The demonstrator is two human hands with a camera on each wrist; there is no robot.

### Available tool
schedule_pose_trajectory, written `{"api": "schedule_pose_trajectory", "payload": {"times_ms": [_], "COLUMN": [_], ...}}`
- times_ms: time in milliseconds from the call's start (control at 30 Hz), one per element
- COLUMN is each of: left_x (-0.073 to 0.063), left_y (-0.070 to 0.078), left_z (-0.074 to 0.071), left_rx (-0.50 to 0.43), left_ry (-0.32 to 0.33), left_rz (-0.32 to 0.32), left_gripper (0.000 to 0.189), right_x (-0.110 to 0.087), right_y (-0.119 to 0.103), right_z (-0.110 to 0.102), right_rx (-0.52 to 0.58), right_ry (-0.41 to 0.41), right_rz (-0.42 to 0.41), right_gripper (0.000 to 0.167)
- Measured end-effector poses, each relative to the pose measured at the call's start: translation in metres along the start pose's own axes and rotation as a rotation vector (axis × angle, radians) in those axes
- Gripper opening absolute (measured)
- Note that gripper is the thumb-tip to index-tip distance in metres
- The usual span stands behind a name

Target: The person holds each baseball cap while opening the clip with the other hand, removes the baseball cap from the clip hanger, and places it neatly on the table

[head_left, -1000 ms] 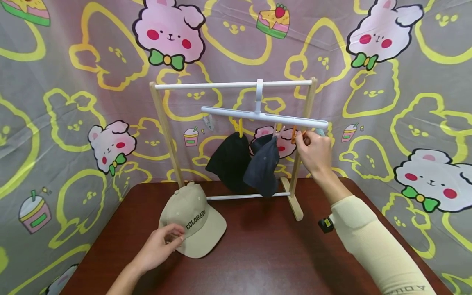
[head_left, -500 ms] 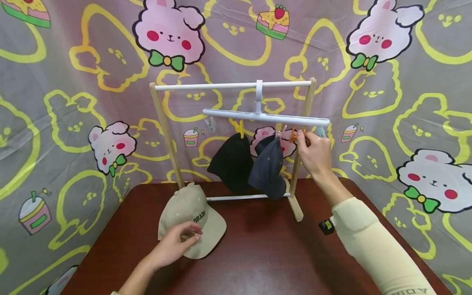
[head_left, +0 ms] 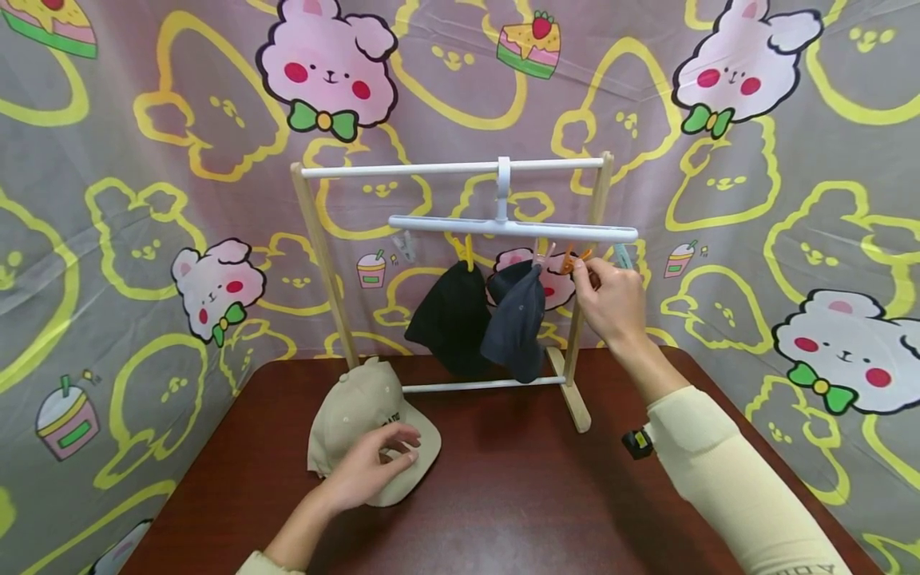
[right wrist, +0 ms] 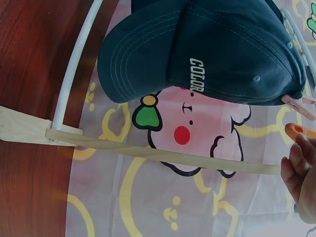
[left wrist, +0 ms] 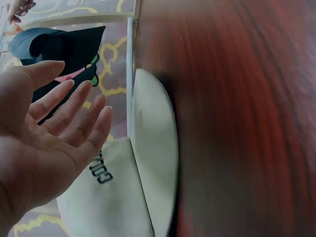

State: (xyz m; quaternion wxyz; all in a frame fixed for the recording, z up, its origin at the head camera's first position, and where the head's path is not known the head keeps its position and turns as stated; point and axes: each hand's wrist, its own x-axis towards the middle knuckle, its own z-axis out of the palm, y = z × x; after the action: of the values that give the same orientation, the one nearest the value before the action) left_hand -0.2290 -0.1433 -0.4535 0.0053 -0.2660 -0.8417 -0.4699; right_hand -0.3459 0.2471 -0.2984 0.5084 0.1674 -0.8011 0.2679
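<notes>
My right hand [head_left: 612, 297] pinches an orange clothespin [head_left: 568, 263] under the pale hanger bar [head_left: 446, 225]. In the right wrist view, its curled fingers [right wrist: 296, 158] are right at the orange clip. Left of it, a navy cap [head_left: 516, 323] hangs from a pink clothespin [head_left: 544, 251], and a black cap [head_left: 453, 319] from a yellow one [head_left: 469, 252]. My left hand [head_left: 370, 471] is over the beige cap [head_left: 352, 407] on the table, overlapping its brim and lettering. In the left wrist view, its fingers are loosely spread with nothing in them.
A rack with wooden posts [head_left: 323, 263] and white rods [head_left: 402, 170] stands at the table's back and carries the hanger. A grey clip [head_left: 405, 245] and a teal clip [head_left: 622, 256] hang near the bar's ends. Patterned cloth [head_left: 216, 144] surrounds the dark red table [head_left: 503, 479].
My left hand has moved right across the beige cap toward its brim. The orange clothespin has turned in my right fingers, and the hanger bar has swung slightly with its caps.
</notes>
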Motion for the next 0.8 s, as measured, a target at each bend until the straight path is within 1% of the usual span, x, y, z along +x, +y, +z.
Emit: {"api": "schedule_pose_trajectory", "payload": {"times_ms": [167,333,467,667,800], "left_x": [0.008,0.016,0.023,0.033,0.042], "left_y": [0.005,0.009,0.013,0.017,0.021], "left_z": [0.006,0.011,0.015,0.023,0.027], "left_rx": [-0.019,-0.017,-0.032,-0.059,-0.115], "left_ry": [-0.003,-0.011,-0.021,-0.014,-0.018], "left_rz": [-0.011,-0.016,-0.031,-0.039,-0.051], "left_gripper": [0.025,0.025,0.025,0.035,0.042], "right_x": [0.000,0.000,0.000,0.000,0.001], "right_y": [-0.003,-0.003,-0.003,-0.003,-0.003], "right_z": [-0.001,-0.001,0.000,0.002,0.002], "right_rx": [0.004,0.004,0.012,0.050,0.059], "right_ry": [-0.029,-0.036,-0.040,-0.055,-0.065], "right_rz": [0.020,0.024,0.003,-0.039,-0.044], "right_gripper": [0.031,0.031,0.029,0.027,0.027]}}
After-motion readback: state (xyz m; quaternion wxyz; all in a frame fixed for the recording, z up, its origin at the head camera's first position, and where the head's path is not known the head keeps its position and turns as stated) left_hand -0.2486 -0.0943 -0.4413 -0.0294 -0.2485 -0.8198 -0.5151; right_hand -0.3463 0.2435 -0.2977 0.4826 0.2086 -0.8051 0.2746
